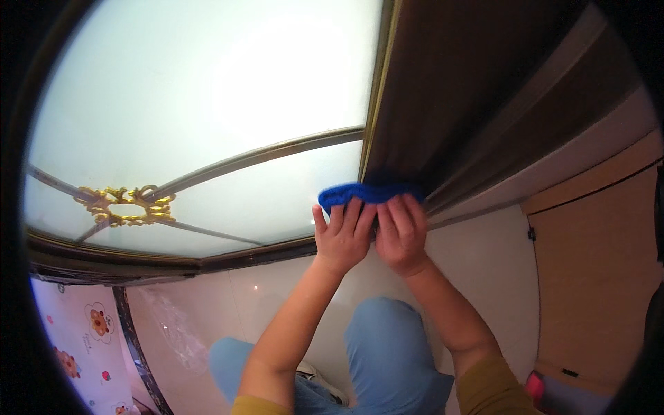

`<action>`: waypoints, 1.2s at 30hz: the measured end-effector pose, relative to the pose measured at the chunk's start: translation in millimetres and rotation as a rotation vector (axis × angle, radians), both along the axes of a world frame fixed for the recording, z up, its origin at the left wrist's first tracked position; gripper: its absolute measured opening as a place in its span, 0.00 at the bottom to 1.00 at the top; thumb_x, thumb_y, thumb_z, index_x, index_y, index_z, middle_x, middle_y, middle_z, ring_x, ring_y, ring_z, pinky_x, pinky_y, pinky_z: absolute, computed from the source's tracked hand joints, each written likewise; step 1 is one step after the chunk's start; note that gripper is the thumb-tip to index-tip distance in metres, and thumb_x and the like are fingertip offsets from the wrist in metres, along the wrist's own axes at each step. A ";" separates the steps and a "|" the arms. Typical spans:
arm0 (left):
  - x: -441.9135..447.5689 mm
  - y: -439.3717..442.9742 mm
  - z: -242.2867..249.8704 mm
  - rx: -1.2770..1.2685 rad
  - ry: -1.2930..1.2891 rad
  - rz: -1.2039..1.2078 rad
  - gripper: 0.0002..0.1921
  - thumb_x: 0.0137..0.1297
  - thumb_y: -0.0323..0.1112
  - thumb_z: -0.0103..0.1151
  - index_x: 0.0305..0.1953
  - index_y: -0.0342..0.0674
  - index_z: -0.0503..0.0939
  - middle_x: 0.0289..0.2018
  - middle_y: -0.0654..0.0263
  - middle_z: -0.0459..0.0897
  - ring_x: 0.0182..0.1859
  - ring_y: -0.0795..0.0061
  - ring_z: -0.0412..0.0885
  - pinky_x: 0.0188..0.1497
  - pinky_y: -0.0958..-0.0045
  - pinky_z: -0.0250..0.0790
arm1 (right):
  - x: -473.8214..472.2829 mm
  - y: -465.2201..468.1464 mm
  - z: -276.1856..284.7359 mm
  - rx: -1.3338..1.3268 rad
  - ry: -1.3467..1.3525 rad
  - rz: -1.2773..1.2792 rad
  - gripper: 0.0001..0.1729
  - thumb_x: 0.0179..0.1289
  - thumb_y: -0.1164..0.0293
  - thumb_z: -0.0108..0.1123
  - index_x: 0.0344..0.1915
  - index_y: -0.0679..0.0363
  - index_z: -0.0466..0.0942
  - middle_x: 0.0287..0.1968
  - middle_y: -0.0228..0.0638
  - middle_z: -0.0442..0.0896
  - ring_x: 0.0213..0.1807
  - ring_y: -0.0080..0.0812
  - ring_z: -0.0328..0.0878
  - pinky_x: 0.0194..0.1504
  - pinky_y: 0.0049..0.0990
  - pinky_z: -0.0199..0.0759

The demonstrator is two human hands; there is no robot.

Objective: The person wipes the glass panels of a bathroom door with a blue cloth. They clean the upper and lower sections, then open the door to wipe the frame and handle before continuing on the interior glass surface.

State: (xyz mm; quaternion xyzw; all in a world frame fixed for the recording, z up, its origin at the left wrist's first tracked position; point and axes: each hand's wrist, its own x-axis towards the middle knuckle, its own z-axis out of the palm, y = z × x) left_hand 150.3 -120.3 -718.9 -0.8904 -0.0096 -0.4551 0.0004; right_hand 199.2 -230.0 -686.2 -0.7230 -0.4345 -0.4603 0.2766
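Observation:
Both hands press a blue cloth [371, 193] against the lower part of a dark frame at the edge of a frosted glass door panel [249, 104]. My left hand [344, 233] lies on the cloth's left part, thumb spread outward, fingers pointing up. Beside it, my right hand [402, 231] has its fingers bent onto the cloth's right part. The cloth covers the corner where glass and dark frame [441, 93] meet. A gold ornament [127, 206] sits where the metal strips cross on the glass, left of the hands.
Pale floor tiles [467, 275] lie below the door. Clear plastic wrap [179, 332] is on the floor at left, near a surface with a printed cartoon pattern [83, 342]. A light wooden cabinet [596, 285] stands at right. My bent knees are close beneath my arms.

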 end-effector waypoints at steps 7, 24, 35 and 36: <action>-39.6 3.8 -111.0 -0.035 0.495 -0.016 0.20 0.54 0.36 0.46 0.51 0.46 0.71 0.51 0.69 0.70 0.59 0.69 0.61 0.64 0.51 0.39 | -13.3 -18.7 -134.7 -0.341 0.195 0.028 0.16 0.51 0.73 0.55 0.43 0.63 0.76 0.52 0.32 0.68 0.50 0.35 0.65 0.48 0.29 0.64; -86.8 13.5 -44.2 -2.345 0.671 -0.377 0.32 0.59 0.49 0.52 0.61 0.44 0.56 0.57 0.64 0.63 0.60 0.66 0.60 0.60 0.59 0.51 | -17.9 -27.4 25.2 -0.354 0.899 0.594 0.23 0.35 0.87 0.47 0.37 0.62 0.76 0.42 0.41 0.75 0.43 0.42 0.72 0.46 0.31 0.67; -182.9 48.4 157.6 -2.360 0.009 -0.298 0.22 0.54 0.32 0.59 0.50 0.33 0.69 0.42 0.64 0.76 0.46 0.76 0.72 0.52 0.73 0.62 | -73.8 55.5 237.2 -0.596 0.963 0.817 0.28 0.43 0.82 0.52 0.51 0.61 0.69 0.50 0.46 0.70 0.51 0.44 0.69 0.52 0.31 0.63; -196.0 50.0 178.6 -2.317 -0.052 -0.270 0.22 0.54 0.32 0.59 0.50 0.34 0.68 0.42 0.64 0.76 0.44 0.76 0.72 0.50 0.74 0.63 | -79.3 62.8 253.2 -0.647 0.974 0.843 0.28 0.44 0.81 0.53 0.51 0.61 0.68 0.51 0.46 0.69 0.52 0.44 0.68 0.52 0.31 0.63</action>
